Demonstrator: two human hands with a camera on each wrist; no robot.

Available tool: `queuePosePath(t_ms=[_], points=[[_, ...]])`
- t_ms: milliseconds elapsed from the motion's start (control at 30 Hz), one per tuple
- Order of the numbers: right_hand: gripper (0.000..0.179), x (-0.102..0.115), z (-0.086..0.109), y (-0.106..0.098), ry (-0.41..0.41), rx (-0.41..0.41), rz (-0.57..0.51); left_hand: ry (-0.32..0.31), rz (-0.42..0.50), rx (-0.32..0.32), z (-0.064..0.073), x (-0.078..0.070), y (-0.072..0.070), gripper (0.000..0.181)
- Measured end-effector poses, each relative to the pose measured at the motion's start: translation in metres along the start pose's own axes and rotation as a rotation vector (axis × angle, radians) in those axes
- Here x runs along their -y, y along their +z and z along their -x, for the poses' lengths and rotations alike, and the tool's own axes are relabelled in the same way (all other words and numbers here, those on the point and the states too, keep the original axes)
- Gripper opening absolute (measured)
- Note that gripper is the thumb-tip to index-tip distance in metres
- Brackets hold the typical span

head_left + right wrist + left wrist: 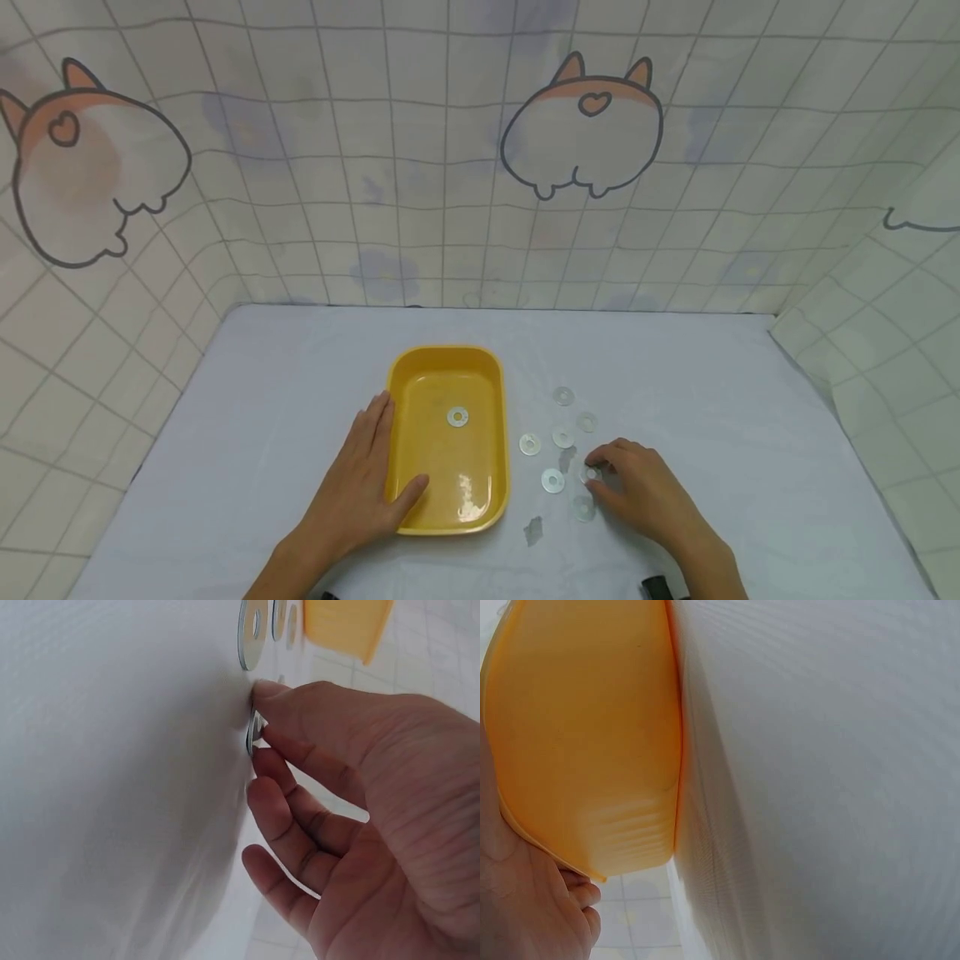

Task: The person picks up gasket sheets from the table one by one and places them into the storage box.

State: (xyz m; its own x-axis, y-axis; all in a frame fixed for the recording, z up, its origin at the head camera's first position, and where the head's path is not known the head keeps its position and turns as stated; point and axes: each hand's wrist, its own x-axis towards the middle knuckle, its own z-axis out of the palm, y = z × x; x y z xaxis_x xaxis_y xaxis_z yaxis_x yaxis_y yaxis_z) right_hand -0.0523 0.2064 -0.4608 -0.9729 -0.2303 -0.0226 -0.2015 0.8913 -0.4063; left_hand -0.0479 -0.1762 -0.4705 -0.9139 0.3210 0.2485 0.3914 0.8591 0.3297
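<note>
White-covered worktop [300, 375]: I log the right grip [643, 487] pinching a flat, round washer [591, 474], no long axis, to the right of the yellow tray's [442, 475] near half, while the farther left hand [363, 479] rests straight-fingered along its left side.

Tray [450, 479] by L hand [362, 492] – glossy yellow throughout. Washers [552, 481] around R hand [641, 492] – silver-grey; a washer [453, 422] of like colour sits in the tray. Surface [697, 375] under both hands: white, w/ dull grey patches [533, 531] btwn them. Wall cloth [442, 183] beyond both hands: off-white w/ grey grid, faint lilac blotches [386, 275], orange & white animal prints [581, 142], dk grey outlines. Black piece [656, 587] nr R wrist.
</note>
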Motion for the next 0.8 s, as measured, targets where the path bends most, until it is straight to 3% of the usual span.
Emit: queuePosePath(t_ms=[333, 600, 800], points=[[0.022, -0.002, -0.001, 0.002, -0.029, 0.005, 0.127, 0.013, -0.008, -0.009, -0.003, 0.0, -0.001, 0.102], [0.018, 0.011, 0.003, 0.001, -0.062, -0.056, 0.233, 0.009, 0.012, -0.02, 0.003, -0.001, 0.002, 0.103], [0.017, 0.021, -0.002, -0.001, -0.045, -0.077, 0.261, 0.016, 0.001, -0.018, 0.0, -0.001, 0.002, 0.104]])
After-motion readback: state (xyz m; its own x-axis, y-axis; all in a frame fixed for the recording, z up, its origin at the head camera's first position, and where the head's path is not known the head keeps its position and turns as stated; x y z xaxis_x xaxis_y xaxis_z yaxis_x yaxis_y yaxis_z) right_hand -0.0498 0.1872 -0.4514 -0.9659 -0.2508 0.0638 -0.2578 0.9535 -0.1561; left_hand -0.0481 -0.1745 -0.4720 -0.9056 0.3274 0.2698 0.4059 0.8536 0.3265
